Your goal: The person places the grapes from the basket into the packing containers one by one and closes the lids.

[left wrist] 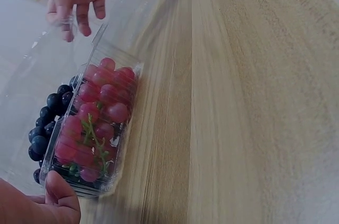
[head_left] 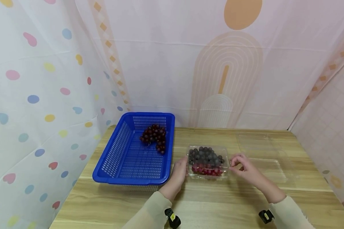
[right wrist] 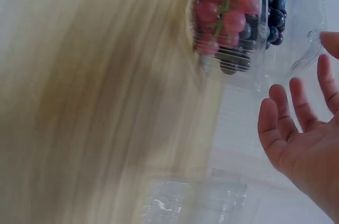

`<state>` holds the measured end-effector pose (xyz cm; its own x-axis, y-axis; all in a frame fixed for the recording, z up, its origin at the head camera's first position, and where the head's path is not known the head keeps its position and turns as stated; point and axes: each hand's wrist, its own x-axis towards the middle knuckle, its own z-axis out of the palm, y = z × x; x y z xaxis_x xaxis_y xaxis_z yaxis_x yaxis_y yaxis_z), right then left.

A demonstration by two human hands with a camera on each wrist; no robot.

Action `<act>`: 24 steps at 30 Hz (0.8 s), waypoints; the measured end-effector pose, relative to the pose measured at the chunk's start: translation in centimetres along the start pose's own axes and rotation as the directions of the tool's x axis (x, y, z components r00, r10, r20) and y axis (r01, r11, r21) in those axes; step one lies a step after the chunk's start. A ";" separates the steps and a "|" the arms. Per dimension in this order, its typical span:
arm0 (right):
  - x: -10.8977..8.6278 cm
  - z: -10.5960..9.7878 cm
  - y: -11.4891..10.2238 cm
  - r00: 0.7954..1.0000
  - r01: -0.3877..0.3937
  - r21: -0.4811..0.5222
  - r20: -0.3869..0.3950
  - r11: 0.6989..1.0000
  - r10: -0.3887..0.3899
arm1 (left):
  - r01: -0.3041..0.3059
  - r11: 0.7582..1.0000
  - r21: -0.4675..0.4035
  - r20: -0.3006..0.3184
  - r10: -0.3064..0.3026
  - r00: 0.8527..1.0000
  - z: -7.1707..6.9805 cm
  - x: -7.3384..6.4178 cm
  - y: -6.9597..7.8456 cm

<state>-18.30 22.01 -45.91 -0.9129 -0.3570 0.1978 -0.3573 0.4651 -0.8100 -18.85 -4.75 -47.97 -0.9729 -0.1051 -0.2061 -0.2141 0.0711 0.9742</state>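
Observation:
A clear plastic clamshell box (head_left: 201, 176) sits on the wooden table in front of me. Inside are pink-red grapes (left wrist: 108, 94) with a green stem, on the near side, and dark blue-black grapes (head_left: 203, 154) behind them. Its lid (right wrist: 303, 15) stands raised over the dark grapes in the wrist views. My left hand (head_left: 177, 173) holds the box's left end, the thumb at the rim. At the right end, my right hand (head_left: 247, 170) pinches the lid's edge between thumb and index finger, its other fingers loosely bent.
To the left stands a blue plastic basket (head_left: 133, 181) holding a bunch of dark red grapes (head_left: 154, 135). More clear plastic boxes (head_left: 265, 170) lie on the table (head_left: 212, 203) at the right. Patterned curtains (head_left: 160, 63) hang behind and at the sides.

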 end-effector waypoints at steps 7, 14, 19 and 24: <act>-0.4 0.4 0.5 0.981 -0.192 0.060 0.026 0.979 0.191 | -0.028 0.999 0.016 0.033 0.028 0.999 0.0 -0.1 -0.1; -0.8 0.5 0.5 0.939 -0.323 0.033 0.134 0.946 0.316 | -0.048 0.998 0.040 0.048 0.046 0.998 0.0 -0.3 -0.1; -0.9 0.8 0.9 0.906 -0.384 0.136 0.248 0.913 0.344 | -0.063 0.996 0.066 0.043 0.060 0.997 -0.1 -0.2 -0.4; -0.8 1.2 1.4 0.884 -0.444 0.219 0.263 0.869 0.386 | -0.078 0.993 0.087 0.038 0.075 0.996 0.0 -0.2 -0.6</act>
<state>-17.82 21.99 -47.82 -0.8933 -0.3492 -0.2830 0.1384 0.3855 -0.9123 -18.57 -4.81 -48.47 -0.9888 -0.0621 -0.1355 -0.1441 0.1656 0.9756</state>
